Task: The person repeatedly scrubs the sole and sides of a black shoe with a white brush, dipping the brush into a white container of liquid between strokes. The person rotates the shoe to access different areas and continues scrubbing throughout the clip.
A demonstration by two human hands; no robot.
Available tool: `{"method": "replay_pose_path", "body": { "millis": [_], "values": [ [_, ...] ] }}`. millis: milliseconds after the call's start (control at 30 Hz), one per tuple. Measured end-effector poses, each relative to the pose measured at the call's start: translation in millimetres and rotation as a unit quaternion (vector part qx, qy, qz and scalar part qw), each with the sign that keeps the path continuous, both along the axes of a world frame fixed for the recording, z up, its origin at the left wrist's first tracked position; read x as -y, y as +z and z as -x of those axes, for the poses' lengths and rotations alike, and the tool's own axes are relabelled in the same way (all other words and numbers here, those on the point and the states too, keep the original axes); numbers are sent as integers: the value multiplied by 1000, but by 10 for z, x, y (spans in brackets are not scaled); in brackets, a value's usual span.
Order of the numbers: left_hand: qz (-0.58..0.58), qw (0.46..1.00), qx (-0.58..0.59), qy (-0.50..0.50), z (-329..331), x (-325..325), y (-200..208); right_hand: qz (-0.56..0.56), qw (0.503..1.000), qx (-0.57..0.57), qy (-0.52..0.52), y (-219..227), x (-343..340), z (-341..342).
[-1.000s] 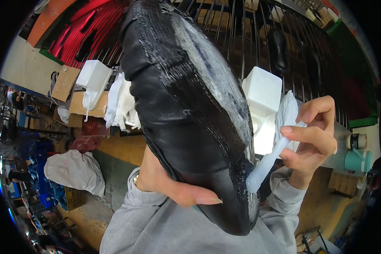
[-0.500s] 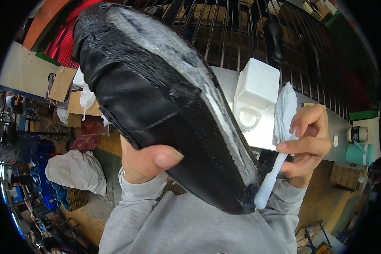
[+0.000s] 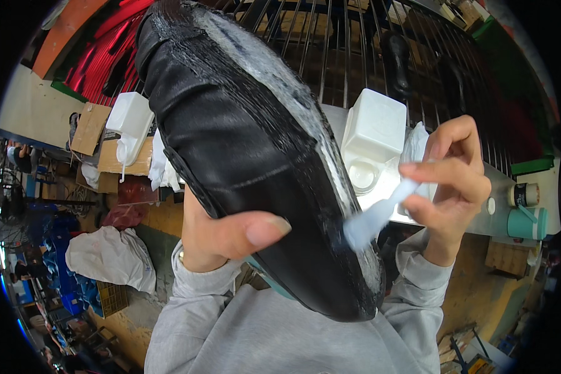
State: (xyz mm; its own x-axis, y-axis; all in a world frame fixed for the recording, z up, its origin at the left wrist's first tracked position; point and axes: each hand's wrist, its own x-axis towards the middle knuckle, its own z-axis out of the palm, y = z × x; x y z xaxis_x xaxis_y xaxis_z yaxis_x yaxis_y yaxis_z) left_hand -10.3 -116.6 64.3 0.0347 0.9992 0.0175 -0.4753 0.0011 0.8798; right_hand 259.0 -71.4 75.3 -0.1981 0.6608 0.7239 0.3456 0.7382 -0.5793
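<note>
A large black leather shoe upper (image 3: 230, 143), apparently stretched over a last, fills the middle of the view, tilted from upper left to lower right. A whitish, glue-like band runs along its bottom edge. My left hand (image 3: 227, 240) grips it from the left, thumb pressed on the leather and the other fingers hidden behind. Between the fingertips of my right hand (image 3: 452, 187) is a slim pale brush (image 3: 375, 221), blurred by motion. Its wide end lies over the shoe's right edge, on or just above the whitish band; contact is hard to tell.
Behind the shoe stands a white plastic pot with a small cup (image 3: 377, 124), beside a crumpled white cloth (image 3: 416, 142). A metal bar rack (image 3: 349, 56) spans the far side, holding dark shoes (image 3: 397, 62). A teal jug (image 3: 527, 223) stands right, another white container (image 3: 129, 115) left.
The brush has swung up and left from the shoe's lower tip to its right edge. The shoe has shifted slightly right, uncovering the left white container.
</note>
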Motion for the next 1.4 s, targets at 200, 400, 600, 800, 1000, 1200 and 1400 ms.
{"method": "replay_pose_path", "body": {
  "millis": [200, 400, 600, 800, 1000, 1200, 1400],
  "values": [
    [21, 999, -26, 14, -18, -57, 104, 29, 996, -3, 89, -98, 43, -98],
    [31, 998, -56, 4, -42, -102, 128, 14, 994, -4, 109, -169, 18, -142],
    [87, 993, 78, 1, -57, -127, 108, 42, 992, -16, 121, -131, 22, -99],
    [68, 997, 34, 22, -98, -93, 163, 61, 997, -18, 54, -124, 41, -47],
    [98, 994, 47, 20, -103, -102, 209, 28, 992, -25, 117, -163, 3, -77],
    [149, 982, 113, -40, -88, -185, 94, 37, 987, -55, 148, -198, -59, -38],
    [215, 947, 213, -104, -118, -170, -23, 33, 978, -78, 192, -185, -158, 58]
  ]
}}
